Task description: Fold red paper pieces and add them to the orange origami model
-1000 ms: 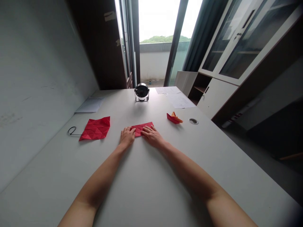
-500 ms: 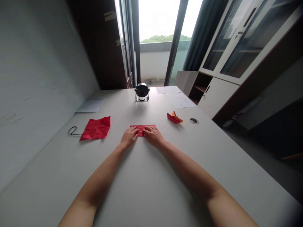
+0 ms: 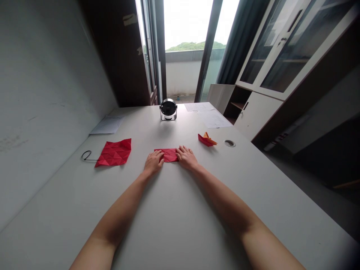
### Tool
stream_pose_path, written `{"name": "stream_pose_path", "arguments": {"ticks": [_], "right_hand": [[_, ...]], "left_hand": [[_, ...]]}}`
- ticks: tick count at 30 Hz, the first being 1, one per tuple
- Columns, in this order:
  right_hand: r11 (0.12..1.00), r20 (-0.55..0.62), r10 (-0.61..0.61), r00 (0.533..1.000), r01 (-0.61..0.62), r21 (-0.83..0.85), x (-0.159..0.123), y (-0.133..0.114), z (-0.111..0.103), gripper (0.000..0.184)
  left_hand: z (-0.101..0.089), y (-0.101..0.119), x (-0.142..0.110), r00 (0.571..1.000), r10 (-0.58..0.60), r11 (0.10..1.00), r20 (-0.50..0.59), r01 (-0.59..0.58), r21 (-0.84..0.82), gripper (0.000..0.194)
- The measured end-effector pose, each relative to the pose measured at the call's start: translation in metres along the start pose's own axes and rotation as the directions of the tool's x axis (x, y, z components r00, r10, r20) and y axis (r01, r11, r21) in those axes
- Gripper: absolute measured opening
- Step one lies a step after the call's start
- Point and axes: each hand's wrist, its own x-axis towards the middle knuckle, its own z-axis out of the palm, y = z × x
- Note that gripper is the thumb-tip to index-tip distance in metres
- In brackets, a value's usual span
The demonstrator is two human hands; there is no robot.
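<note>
A folded strip of red paper [image 3: 168,154] lies flat on the white table [image 3: 180,210] in front of me. My left hand [image 3: 153,162] rests on its left end with fingers stretched out and pressing down. Over the strip's right end lies my right hand [image 3: 187,157], fingers flat and spread. Neither hand grips anything.
A creased red paper square [image 3: 114,152] lies to the left, with a black loop [image 3: 86,155] beside it. A small red-and-orange folded paper piece [image 3: 207,140] sits to the right near a cable hole [image 3: 230,143]. A small round fan [image 3: 168,109] and white sheets [image 3: 213,119] lie farther back.
My right hand has slid rightward along the red strip to its right end. The strip has turned slightly to lie level. My left hand stays on the left end.
</note>
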Motion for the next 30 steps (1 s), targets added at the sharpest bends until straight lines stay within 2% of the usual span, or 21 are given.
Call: {"name": "stream_pose_path", "arguments": {"ticks": [3,6,15,19,23,26,30], "right_hand": [[0.989,-0.145,0.144,0.979,-0.136,0.061,0.006,0.025,-0.008,0.042],[0.966,-0.209,0.199,0.957,-0.156,0.207,0.009,0.035,-0.013,0.039],[0.846,-0.265,0.231,0.936,-0.058,0.531,0.007,0.012,-0.007,0.035],[0.867,-0.272,0.216,0.938,-0.056,0.495,0.005,0.011,-0.008,0.032],[0.88,-0.241,0.173,0.955,-0.04,0.472,0.005,0.007,-0.009,0.032],[0.804,-0.283,0.25,0.926,-0.036,0.593,0.007,0.006,-0.007,0.033],[0.621,-0.262,0.45,0.854,-0.089,0.779,0.01,0.009,-0.003,0.038]], "left_hand": [[-0.003,0.002,-0.001,1.0,-0.006,1.0,-0.003,0.006,-0.002,0.041],[-0.004,0.003,-0.001,1.0,-0.007,1.0,-0.002,0.007,0.001,0.04],[-0.004,0.001,0.0,1.0,0.014,1.0,-0.004,-0.014,0.004,0.037],[-0.002,-0.001,-0.001,0.999,0.004,1.0,-0.036,-0.004,0.006,0.042],[0.002,-0.003,-0.001,0.989,-0.13,0.991,-0.075,0.132,0.031,0.066],[0.003,-0.004,-0.001,0.985,-0.16,0.986,-0.059,0.162,0.032,0.076],[0.002,-0.005,-0.001,0.987,-0.152,0.988,-0.053,0.153,0.025,0.076]]}}
